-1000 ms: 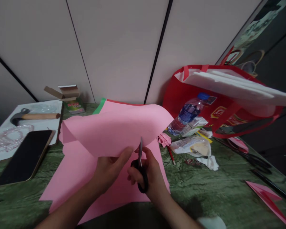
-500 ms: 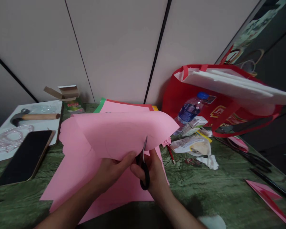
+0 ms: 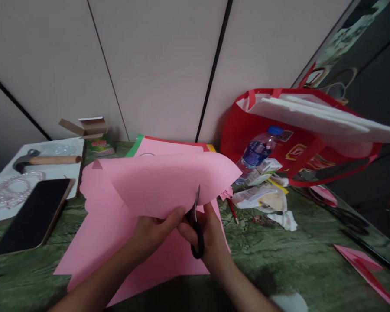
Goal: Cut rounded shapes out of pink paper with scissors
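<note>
A large sheet of pink paper is lifted and curled over in front of me, with faint pencil lines on it. My left hand pinches its near edge between thumb and fingers. In my right hand are black-handled scissors, my thumb and fingers in the loops. One blade lies over the paper, pointing away from me; the other blade is hidden behind it. More pink sheets lie flat underneath.
To the left are a phone, a hammer, a bead string and a small open box. A water bottle, plastic scraps and a red bag stand or lie at right. Behind rises a panelled wall.
Hardly anything differs. The far left edge of the curled pink sheet has shifted slightly, and both hands and the scissors keep their places.
</note>
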Demonstrator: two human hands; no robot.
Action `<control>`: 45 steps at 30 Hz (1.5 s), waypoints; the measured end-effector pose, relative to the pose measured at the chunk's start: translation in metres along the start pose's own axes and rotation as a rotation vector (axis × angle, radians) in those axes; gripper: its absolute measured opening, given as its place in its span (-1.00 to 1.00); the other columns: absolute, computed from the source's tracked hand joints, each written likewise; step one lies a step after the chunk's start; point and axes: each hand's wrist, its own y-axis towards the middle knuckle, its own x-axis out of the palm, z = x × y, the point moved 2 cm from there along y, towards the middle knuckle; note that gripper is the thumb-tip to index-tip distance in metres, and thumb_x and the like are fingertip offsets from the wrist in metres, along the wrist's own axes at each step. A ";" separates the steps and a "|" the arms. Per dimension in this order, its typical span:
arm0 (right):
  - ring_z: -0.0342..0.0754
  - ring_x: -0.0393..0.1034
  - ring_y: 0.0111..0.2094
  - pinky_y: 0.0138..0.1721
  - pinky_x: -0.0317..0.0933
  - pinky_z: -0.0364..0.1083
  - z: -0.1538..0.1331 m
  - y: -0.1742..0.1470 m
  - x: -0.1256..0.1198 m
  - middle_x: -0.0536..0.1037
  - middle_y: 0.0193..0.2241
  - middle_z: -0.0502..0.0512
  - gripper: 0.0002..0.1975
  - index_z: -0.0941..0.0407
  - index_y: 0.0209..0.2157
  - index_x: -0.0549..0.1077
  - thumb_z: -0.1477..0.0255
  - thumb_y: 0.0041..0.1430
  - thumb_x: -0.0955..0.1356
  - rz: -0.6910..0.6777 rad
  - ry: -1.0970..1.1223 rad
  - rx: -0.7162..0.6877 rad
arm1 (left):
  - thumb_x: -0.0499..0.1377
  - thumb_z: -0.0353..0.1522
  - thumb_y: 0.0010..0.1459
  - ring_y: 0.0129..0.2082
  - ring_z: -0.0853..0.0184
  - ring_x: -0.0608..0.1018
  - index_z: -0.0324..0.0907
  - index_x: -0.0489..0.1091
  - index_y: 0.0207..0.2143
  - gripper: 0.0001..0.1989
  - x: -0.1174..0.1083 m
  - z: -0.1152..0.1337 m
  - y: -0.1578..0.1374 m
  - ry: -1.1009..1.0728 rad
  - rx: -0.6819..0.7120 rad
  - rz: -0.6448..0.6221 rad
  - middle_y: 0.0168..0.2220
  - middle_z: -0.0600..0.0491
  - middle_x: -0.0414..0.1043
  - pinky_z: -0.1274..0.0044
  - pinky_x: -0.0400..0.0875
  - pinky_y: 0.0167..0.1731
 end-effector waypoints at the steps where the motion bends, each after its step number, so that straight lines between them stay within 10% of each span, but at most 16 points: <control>1: -0.12 0.28 -0.56 -0.56 0.09 -0.17 0.001 0.000 -0.001 0.37 -0.58 -0.12 -0.45 0.01 -0.35 0.05 0.33 -0.27 0.49 0.006 0.005 -0.004 | 0.17 -0.34 0.01 -0.40 0.25 0.59 -0.16 0.49 -0.46 -0.88 0.000 0.000 0.000 0.005 0.000 -0.002 -0.46 0.05 0.57 0.49 0.51 -0.40; 45: -0.21 0.21 -0.69 -0.68 0.13 -0.24 0.006 0.001 -0.005 0.30 -0.70 -0.22 -0.37 0.10 -0.10 0.08 0.43 -0.20 0.44 -0.026 0.013 -0.045 | 0.11 -0.45 0.07 -0.74 0.43 0.45 -0.18 0.36 -0.44 -0.93 0.000 0.009 0.007 -0.119 0.113 -0.109 -0.70 0.19 0.42 0.62 0.39 -0.70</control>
